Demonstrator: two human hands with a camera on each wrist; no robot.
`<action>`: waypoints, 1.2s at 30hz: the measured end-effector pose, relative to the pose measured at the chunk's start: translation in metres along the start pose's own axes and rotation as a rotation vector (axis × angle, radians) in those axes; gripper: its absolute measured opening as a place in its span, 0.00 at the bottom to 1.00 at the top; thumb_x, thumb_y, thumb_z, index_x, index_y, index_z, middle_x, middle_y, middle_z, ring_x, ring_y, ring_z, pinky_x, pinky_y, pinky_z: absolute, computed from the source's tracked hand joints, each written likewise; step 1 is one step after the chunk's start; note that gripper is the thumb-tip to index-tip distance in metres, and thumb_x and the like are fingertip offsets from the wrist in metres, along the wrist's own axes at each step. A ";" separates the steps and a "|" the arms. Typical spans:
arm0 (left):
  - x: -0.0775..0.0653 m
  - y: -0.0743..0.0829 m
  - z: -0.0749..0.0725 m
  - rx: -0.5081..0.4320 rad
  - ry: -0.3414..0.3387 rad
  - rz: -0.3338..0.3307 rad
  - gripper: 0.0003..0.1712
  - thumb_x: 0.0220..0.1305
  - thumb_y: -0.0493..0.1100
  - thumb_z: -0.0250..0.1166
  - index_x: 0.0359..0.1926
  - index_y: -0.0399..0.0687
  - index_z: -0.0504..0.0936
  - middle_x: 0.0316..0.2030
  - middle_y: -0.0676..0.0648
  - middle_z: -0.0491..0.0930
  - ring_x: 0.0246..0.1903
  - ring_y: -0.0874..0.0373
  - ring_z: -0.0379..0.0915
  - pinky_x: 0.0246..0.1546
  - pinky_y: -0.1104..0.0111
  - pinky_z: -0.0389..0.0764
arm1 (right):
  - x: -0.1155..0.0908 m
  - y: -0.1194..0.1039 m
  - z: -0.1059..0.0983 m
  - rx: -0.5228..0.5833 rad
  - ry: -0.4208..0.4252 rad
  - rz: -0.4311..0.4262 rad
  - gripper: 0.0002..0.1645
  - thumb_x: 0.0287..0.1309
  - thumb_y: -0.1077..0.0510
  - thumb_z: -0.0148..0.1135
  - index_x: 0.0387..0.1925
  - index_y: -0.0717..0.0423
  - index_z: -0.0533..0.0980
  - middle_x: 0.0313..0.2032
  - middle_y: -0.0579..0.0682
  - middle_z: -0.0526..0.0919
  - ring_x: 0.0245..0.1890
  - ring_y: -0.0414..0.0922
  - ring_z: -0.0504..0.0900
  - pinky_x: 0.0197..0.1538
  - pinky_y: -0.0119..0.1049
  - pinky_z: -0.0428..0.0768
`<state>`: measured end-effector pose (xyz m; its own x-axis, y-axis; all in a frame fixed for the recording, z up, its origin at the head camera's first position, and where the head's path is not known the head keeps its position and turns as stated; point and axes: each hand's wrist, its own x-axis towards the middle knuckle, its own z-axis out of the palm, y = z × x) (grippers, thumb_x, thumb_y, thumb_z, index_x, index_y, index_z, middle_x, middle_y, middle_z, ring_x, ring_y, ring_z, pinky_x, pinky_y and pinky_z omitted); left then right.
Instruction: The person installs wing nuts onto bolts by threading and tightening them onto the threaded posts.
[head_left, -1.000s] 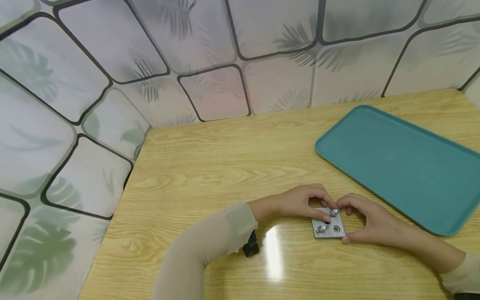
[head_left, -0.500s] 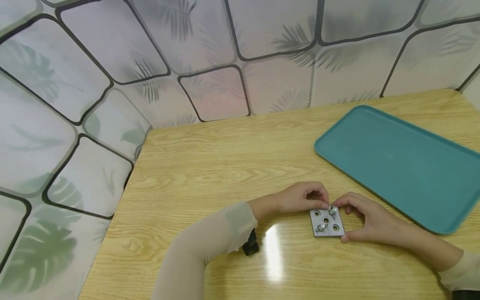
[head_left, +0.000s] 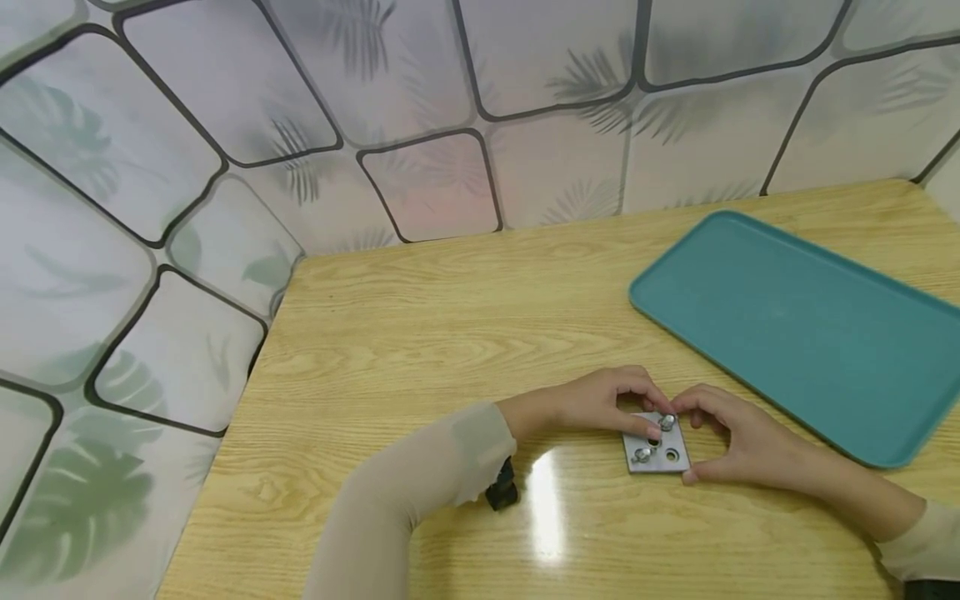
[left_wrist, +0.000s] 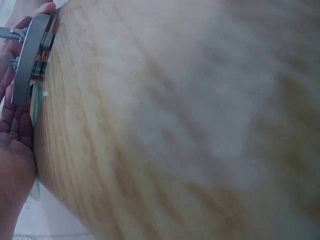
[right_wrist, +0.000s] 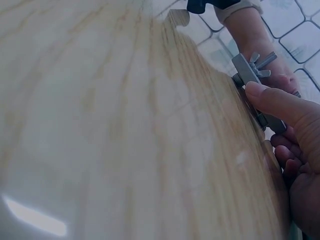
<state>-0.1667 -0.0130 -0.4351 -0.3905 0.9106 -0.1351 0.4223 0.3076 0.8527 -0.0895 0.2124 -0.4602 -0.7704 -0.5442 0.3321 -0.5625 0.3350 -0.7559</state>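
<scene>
A square grey metal plate (head_left: 660,458) with several holes lies near the front of the table. Bolts with wing nuts stand in two opposite corners. My left hand (head_left: 600,402) reaches in from the left, thumb and fingers around the far-right wing nut (head_left: 667,422). The left thumb covers part of the plate's holes. On the right side, my right hand (head_left: 738,437) grips the plate's edge, thumb at the near corner and fingers at the far one. The other wing nut (right_wrist: 261,69) sits untouched on its bolt. Bolt heads (left_wrist: 47,41) show beneath the plate in the left wrist view.
A teal tray (head_left: 795,317) lies on the wooden table (head_left: 420,333), behind and to the right of my hands. A patterned wall covering (head_left: 555,167) rises along the table's back and left edges. A black strap (head_left: 502,487) is at the left wrist.
Half a second ago the left thumb and fingers were drawn back to the plate's far edge. Now they reach over the plate around the wing nut again. The right hand keeps its place.
</scene>
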 end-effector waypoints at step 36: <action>0.001 -0.001 0.000 -0.018 0.035 0.002 0.16 0.60 0.40 0.67 0.50 0.44 0.82 0.43 0.51 0.76 0.42 0.71 0.68 0.48 0.82 0.69 | 0.000 -0.001 0.000 0.006 0.000 0.009 0.40 0.28 0.58 0.83 0.48 0.54 0.73 0.44 0.38 0.75 0.37 0.34 0.69 0.40 0.23 0.68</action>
<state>-0.1680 -0.0121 -0.4359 -0.4178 0.9011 -0.1158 0.4083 0.3001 0.8621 -0.0890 0.2120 -0.4587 -0.7757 -0.5410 0.3251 -0.5535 0.3355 -0.7623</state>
